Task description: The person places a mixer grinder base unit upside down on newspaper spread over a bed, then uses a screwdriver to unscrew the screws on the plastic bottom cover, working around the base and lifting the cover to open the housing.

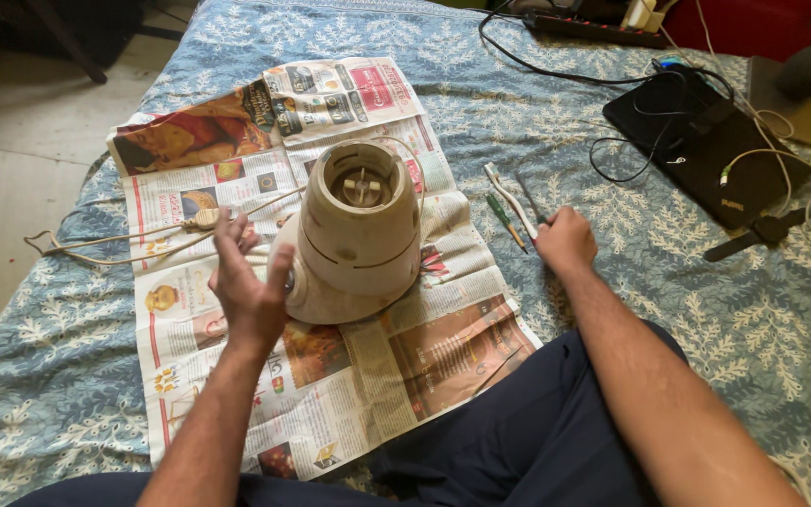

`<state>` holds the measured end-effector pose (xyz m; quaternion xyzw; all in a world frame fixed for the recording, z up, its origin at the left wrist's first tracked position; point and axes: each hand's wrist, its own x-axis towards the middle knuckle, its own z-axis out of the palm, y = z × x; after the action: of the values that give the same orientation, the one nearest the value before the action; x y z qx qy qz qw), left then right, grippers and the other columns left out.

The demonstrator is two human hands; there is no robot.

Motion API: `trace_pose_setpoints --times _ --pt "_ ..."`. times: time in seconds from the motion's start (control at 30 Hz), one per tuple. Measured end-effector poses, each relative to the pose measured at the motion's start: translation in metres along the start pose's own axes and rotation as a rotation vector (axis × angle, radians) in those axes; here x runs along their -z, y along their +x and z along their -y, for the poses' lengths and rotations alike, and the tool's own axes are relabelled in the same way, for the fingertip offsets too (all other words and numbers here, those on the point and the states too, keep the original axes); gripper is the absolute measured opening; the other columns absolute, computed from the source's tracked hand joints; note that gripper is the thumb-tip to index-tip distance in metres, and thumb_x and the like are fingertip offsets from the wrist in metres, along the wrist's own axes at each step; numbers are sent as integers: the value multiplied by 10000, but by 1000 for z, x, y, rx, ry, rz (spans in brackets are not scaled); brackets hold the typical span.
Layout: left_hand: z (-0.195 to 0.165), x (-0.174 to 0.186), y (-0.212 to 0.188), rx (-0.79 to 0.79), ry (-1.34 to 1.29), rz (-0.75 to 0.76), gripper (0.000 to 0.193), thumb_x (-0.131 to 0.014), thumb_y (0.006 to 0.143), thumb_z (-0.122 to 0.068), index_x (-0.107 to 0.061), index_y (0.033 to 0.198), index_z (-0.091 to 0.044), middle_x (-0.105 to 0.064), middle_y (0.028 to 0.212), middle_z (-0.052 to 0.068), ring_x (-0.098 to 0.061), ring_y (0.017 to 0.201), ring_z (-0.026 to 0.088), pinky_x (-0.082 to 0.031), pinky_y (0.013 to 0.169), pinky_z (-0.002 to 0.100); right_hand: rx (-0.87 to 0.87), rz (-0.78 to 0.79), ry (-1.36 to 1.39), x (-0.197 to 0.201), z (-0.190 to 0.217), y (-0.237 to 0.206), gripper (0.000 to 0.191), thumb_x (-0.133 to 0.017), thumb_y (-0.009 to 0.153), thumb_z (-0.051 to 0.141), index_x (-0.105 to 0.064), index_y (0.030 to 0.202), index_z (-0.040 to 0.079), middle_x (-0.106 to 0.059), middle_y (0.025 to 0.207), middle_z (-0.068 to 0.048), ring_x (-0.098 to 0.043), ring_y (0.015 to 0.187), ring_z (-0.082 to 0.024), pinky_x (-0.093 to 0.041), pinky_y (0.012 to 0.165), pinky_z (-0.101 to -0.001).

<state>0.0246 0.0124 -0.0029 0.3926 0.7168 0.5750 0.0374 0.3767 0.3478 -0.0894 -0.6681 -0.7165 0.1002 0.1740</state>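
The left hand (248,282), fingers spread open, touches the cream plastic mixer-grinder base (354,235) at the centre of the spread newspaper (330,394). The right hand (565,239) closes on a thin grey metal tool (529,199) beside a green-handled screwdriver (505,220) off the newspaper's right edge.

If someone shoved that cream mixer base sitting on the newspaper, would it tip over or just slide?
The mixer base would probably slide rather than tip: it looks squat, widening to a broad foot. It likely feels heavy for its size, as such housings usually hold a motor. The newspaper underneath may slip or bunch on the soft bedspread. Its floppy cord would trail behind.
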Motion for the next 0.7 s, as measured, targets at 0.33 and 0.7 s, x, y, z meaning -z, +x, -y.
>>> trace_pose_setpoints --times 0.33,0.7 --pt "-3 -5 0 -183 350 87 975 -823 760 -532 -452 1514 -38 -503 1503 188 -432 1390 363 -279 1141 545 488 -55 938 59 60 -30 116 -406 1093 27 -473 1183 55 -676 1151 -119 -659 1127 -207 -525 1029 -357" --pt "-10 -7 0 -196 334 125 1011 -828 733 -560 -452 1510 -34 -491 1510 187 -407 1419 372 -267 1144 553 771 73 724 108 166 -165 107 -575 1007 104 -619 1085 44 -739 978 -80 -697 904 -201 -513 837 -359"
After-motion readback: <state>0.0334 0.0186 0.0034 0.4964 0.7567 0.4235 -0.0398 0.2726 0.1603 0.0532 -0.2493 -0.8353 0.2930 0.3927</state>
